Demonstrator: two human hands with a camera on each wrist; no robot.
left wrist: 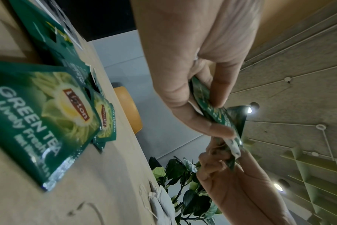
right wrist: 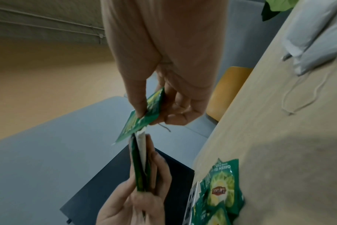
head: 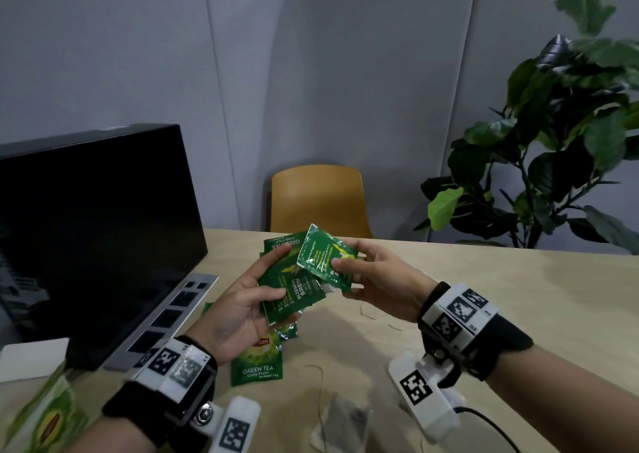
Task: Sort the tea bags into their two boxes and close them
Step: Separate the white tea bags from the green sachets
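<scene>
My left hand (head: 280, 272) grips a fanned stack of green Lipton tea sachets (head: 294, 290) above the table, thumb on top. My right hand (head: 342, 274) pinches one more green sachet (head: 326, 257) between thumb and fingers, its edge overlapping the stack. The left wrist view shows the stack (left wrist: 212, 106) edge-on in my left hand (left wrist: 220, 117). In the right wrist view my right hand (right wrist: 156, 116) pinches the single sachet (right wrist: 142, 121) just above the stack (right wrist: 138, 167). More green sachets (head: 257, 362) lie on the table under my left hand. A blurred green tea box (head: 45, 414) sits at the near left.
White paper tea bags with strings (head: 342, 418) lie near the table's front edge between my wrists. A black monitor (head: 86, 238) stands on the left with a white object (head: 34, 352) before it. A yellow chair (head: 318, 200) and a plant (head: 553, 141) stand beyond the table.
</scene>
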